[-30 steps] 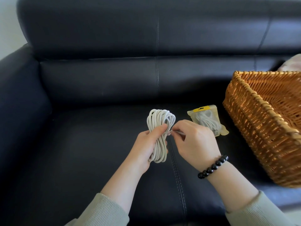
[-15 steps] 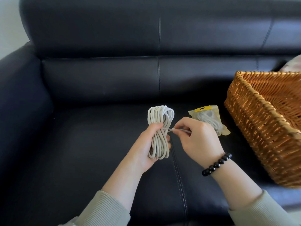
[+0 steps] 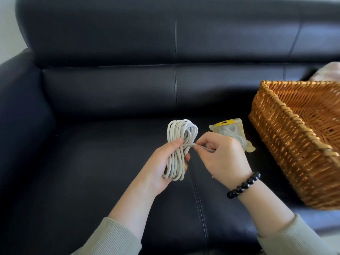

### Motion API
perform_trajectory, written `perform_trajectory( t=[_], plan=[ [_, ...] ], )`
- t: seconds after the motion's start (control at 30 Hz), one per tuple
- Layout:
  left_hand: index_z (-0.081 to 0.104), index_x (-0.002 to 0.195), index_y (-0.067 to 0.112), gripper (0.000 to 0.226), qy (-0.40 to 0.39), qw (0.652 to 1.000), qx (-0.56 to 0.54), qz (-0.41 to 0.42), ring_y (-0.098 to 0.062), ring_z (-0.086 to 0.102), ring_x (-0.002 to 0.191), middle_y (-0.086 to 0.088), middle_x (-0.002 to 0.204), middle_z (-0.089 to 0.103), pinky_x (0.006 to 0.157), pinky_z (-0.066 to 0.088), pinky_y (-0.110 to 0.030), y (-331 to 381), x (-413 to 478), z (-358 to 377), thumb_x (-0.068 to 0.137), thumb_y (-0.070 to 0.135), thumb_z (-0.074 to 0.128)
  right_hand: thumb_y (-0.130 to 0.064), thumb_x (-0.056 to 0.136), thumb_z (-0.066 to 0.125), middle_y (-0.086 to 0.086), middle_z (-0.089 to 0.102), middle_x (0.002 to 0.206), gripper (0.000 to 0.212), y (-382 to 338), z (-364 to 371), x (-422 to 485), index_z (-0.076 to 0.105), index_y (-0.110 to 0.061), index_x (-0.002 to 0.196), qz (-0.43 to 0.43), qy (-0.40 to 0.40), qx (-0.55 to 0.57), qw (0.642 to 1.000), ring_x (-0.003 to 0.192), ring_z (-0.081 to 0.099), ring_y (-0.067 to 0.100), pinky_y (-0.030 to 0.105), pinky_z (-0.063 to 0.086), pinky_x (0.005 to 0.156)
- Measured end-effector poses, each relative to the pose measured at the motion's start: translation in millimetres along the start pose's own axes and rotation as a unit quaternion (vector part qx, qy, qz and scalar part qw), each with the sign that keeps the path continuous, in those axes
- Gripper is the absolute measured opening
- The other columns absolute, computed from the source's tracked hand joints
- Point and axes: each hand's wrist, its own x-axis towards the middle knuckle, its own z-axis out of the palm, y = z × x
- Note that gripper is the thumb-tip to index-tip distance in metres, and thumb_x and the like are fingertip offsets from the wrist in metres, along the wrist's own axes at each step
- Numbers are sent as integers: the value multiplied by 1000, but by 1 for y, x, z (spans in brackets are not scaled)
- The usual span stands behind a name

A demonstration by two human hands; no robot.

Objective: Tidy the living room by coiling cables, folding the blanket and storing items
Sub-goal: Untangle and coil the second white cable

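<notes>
Black leather sofa (image 3: pixel 103 162) fills pretty much my whole feed: tall backrest up top, a fat rounded armrest (image 3: pixel 22 111) on the left, and a stitched seam (image 3: pixel 197 199) running down the seat right under the hands.

The left hand (image 3: pixel 161 162) has its fingers curled round the middle of a long bundle of white coiled cable (image 3: pixel 182 129), thumb pressed across the front. The loops stick out above and below the fist, and the bundle is held up off the seat. The right hand (image 3: pixel 224 155) sits just beside it, fingertips pinching the cable's loose tail (image 3: pixel 204 148). That tail runs roughly level from the waist of the coil into the pinch. There's a black beaded bracelet (image 3: pixel 244 184) on that wrist, and pale green ribbed sleeves on both arms.

Space-wise, it's lopsided. Left of the hands I've got bare cushion all the way over to the armrest. On the right it's tighter. A small clear plastic pouch with a yellow header (image 3: pixel 230 128) lies flat on the seat with another pale cable inside, and its lower part is tucked behind the right knuckles. Just past that is a big orange-brown woven wicker basket (image 3: pixel 287 115). Its near corner points toward the pouch, though the two don't seem to touch. Its long wall slants down toward the front of the seat, and the rest of it runs off the right edge. A bit of pale pinkish fabric (image 3: pixel 329 72) pokes up behind the basket's far rim. I can't tell what it is.
</notes>
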Motion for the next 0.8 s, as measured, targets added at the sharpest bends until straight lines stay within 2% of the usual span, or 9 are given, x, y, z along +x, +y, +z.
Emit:
perform_trajectory(
  t=[0.1, 0.23, 0.37, 0.43, 0.6, 0.8],
  plan=[
    [77, 81, 13, 25, -12, 1000, -1, -2, -14, 56, 54, -10, 77, 65, 53, 48, -25, 2, -1, -2, 73, 33, 64, -22, 86, 67, -10, 41, 41, 14, 1, 0, 0, 65, -19, 72, 18, -15, 24, 999, 44, 44, 7, 16, 35, 43],
    [74, 88, 10, 26, -19, 1000, 1, -8, -13, 57, 56, -10, 78, 65, 53, 49, -25, 6, -2, -4, 74, 30, 65, -23, 86, 67, -1, 51, 46, 12, 0, 0, 1, 67, -20, 74, 32, -24, 32, 999, 45, 43, 8, 23, 38, 47],
    [68, 98, 8, 33, -21, 999, 34, -3, -13, 55, 57, -7, 75, 61, 52, 49, -23, 5, -1, -4, 74, 31, 65, -23, 86, 66, -20, 51, 47, 9, -2, -4, 2, 68, -21, 78, 41, -30, 35, 998, 49, 49, 1, 15, 39, 50],
    [67, 100, 7, 34, -24, 999, 42, 1, -12, 55, 57, -6, 74, 59, 52, 48, -23, 5, -1, -4, 75, 30, 65, -22, 87, 67, -23, 50, 47, 9, -1, -5, 2, 68, -20, 78, 44, -33, 33, 998, 48, 48, 0, 13, 38, 51],
    [67, 100, 7, 35, -21, 999, 42, 8, -10, 55, 56, -5, 71, 58, 51, 48, -22, 5, -1, -4, 74, 30, 65, -22, 86, 67, -11, 40, 39, 7, -2, -3, 2, 65, -22, 80, 53, -22, 26, 998, 42, 43, 5, 15, 38, 47],
    [68, 101, 7, 37, 2, 997, 70, 20, -12, 55, 56, -5, 70, 59, 52, 48, -24, 3, 3, -5, 77, 34, 64, -21, 86, 66, -10, 39, 37, 9, -4, -2, 3, 65, -27, 79, 81, -49, 48, 994, 38, 37, 7, 13, 34, 43]
  ],
)
